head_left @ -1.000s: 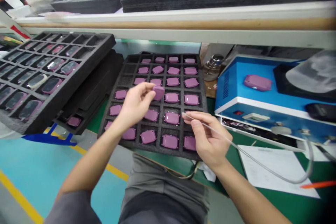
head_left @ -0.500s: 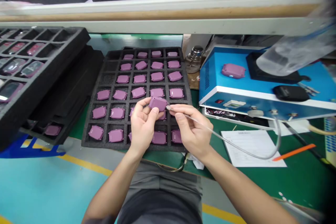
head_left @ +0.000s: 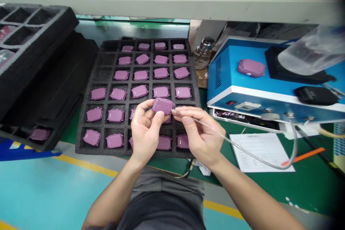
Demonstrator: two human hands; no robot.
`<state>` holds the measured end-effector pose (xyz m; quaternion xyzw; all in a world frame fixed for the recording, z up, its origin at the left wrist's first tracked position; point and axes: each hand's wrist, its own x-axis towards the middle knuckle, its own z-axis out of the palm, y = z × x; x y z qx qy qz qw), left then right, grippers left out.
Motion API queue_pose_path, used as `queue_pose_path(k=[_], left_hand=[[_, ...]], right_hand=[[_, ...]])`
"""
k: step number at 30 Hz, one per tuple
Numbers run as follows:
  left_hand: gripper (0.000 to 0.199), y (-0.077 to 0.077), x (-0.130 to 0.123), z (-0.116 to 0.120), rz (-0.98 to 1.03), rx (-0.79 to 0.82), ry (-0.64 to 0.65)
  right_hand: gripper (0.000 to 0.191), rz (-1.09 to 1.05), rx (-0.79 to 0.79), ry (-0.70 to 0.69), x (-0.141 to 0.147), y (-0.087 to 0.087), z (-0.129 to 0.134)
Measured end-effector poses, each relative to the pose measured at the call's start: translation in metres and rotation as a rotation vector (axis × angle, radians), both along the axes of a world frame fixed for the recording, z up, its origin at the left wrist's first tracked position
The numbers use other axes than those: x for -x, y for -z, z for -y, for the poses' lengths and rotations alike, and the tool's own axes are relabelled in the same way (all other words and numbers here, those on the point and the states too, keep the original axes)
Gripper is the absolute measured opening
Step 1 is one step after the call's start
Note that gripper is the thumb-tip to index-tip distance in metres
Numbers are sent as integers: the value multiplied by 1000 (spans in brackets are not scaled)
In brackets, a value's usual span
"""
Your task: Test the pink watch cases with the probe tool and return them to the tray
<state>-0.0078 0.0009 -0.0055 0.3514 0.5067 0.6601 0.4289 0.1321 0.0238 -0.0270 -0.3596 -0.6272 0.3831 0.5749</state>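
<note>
Centre of the frame: the left hand pinches a purple case between thumb and fingers, raised over the foam tray, while the right hand grips the thin end of a clear tube like a pen. The tube's tip stands at the lower right corner of the case; whether it touches cannot be told. For good control, the case is best kept still and the tip moved by the fingertips alone, with the left thumb clear of that corner and the tube slack enough not to tug. Right of the frame: the tube loops over the white paper to the front of a blue box, on which another purple case lies; an orange strip lies near the loop, a likely snag. A glass bottle stands between tray and box. Left: stacked dark trays limit room on that side. Both hands partly hide the tray's lower compartments.
</note>
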Motion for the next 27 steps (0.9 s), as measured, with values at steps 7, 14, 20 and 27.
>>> queue_pose_path(k=[7, 14, 20, 27], left_hand=[[39, -1, -1, 1, 20, 3, 5], [37, 1, 0, 1, 25, -6, 10], [36, 1, 0, 1, 38, -20, 9], [32, 2, 0, 1, 61, -66, 16]], right_hand=[[14, 5, 0, -1, 0, 0, 1], [14, 1, 3, 5, 0, 0, 1], [16, -9, -4, 1, 0, -1, 1], [17, -5, -19, -2, 0, 1, 0]])
